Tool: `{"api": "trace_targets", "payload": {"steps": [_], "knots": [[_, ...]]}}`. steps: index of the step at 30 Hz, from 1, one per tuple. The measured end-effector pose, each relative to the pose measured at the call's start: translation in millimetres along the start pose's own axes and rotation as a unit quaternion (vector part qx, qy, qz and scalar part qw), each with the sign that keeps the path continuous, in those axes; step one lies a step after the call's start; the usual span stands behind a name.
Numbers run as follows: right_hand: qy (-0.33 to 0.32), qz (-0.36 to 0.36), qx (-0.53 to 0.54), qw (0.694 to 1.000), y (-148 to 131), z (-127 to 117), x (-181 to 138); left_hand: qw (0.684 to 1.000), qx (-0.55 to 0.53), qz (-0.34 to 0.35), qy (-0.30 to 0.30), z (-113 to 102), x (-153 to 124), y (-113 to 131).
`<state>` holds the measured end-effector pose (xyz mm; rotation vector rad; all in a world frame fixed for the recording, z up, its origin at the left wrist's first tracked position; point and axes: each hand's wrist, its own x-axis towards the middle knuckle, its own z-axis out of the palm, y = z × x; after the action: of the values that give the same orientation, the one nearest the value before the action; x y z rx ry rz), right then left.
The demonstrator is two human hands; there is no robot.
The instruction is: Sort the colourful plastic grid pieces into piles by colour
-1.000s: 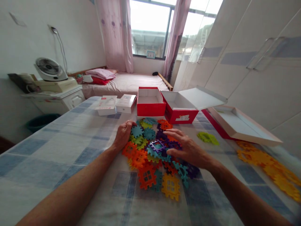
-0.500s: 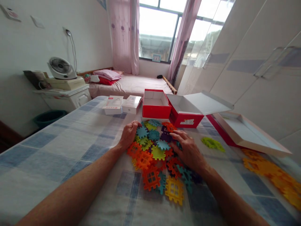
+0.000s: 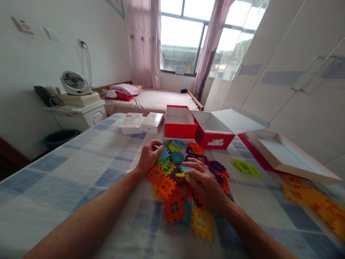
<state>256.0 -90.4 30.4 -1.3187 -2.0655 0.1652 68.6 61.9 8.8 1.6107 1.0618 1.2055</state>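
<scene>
A heap of plastic interlocking tiles in orange, blue, green, purple and yellow [image 3: 201, 222] lies on the table in front of me. My left hand [image 3: 149, 155] is at the heap's left edge, its thumb and fingers closed on a light-blue tile [image 3: 164, 154]. Over the right half of the heap, my right hand [image 3: 206, 180] pinches a yellow-green tile [image 3: 182, 175], seen nearly edge-on. An orange window tile [image 3: 174, 208] lies at the near side. Purple tiles [image 3: 217, 166] show beyond my right hand.
Behind the heap stand an open red box [image 3: 180, 130], another red box [image 3: 215, 140] with its lid raised, and two white boxes. Rightward lie green tiles [image 3: 246, 168], a shallow box [image 3: 291, 154] and orange-yellow tiles [image 3: 312, 201]. A checked cloth [image 3: 88, 172] covers the table.
My right hand has moved left over the heap and lifted the yellow-green tile. Purple and orange tiles it covered now show. My left hand stays at the left edge. The view has tilted slightly.
</scene>
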Motion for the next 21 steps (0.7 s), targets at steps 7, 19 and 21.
{"api": "trace_targets", "payload": {"steps": [7,19,21], "knots": [[0.022,0.212,0.052,0.976,4,-16,45,0.990,-0.049,-0.030,0.131,-7,10,-9],[-0.026,0.309,-0.017,0.950,42,33,122,0.993,-0.021,-0.039,0.112,-9,16,-24],[-0.020,0.308,-0.018,0.951,38,36,124,0.995,0.011,-0.027,0.092,-8,16,-23]]}}
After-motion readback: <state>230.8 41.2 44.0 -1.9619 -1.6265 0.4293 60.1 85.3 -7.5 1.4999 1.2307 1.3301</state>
